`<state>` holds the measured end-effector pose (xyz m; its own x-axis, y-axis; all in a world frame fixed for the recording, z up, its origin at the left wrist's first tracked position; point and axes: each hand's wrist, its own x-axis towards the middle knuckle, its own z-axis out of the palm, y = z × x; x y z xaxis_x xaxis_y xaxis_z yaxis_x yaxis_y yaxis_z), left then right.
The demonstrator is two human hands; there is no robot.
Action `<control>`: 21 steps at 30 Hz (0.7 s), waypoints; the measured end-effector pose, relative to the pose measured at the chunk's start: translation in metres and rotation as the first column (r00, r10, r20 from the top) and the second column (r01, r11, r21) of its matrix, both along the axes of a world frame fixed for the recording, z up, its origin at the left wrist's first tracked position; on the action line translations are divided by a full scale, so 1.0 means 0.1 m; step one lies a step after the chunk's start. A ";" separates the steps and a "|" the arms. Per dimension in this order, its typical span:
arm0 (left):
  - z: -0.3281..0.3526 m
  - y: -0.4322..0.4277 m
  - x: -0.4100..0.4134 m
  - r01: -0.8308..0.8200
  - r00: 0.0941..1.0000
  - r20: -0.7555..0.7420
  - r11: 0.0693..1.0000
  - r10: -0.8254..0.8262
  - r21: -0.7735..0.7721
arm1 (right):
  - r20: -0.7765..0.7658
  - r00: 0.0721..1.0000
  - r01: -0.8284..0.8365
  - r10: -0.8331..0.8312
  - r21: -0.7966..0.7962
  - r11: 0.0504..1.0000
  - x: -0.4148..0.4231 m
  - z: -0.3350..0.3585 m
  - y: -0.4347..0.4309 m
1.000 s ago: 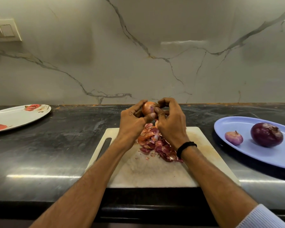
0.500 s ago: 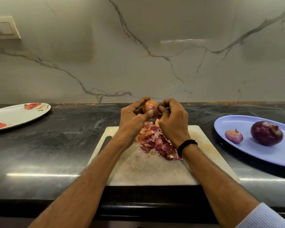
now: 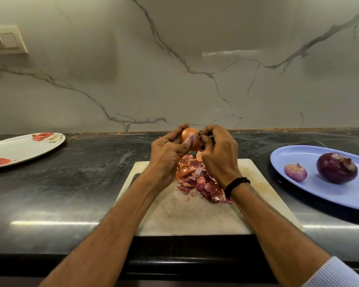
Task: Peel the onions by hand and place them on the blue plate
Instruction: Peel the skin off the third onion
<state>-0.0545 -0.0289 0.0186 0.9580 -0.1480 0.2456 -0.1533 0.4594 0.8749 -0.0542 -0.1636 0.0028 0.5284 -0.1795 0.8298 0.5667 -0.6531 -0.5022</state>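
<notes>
While left hand (image 3: 166, 156) fingers curl round onion (image 3: 190, 135), right hand (image 3: 219, 156) fingers pinch its tip.

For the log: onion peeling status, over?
Left hand holds the onion above the cutting board; right hand pinches its skin. Small onion and large onion on the blue plate. Nothing in the way.

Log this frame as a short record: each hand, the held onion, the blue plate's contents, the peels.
held: orange-skinned onion, above the white cutting board
left hand: grips the onion, thumb across its front
right hand: pinches at the onion's tip
blue oval plate: small pale purple onion and large dark purple onion, apart
peels: pile of reddish onion skins on the board, below the hands
elsewhere: white floral plate, far left on the black stone counter
</notes>
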 end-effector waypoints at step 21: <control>0.04 0.01 0.01 0.029 0.996 -0.075 0.971 -0.049 -0.237 | -0.056 0.987 -0.131 0.149 0.249 0.959 0.02 0.02 0.06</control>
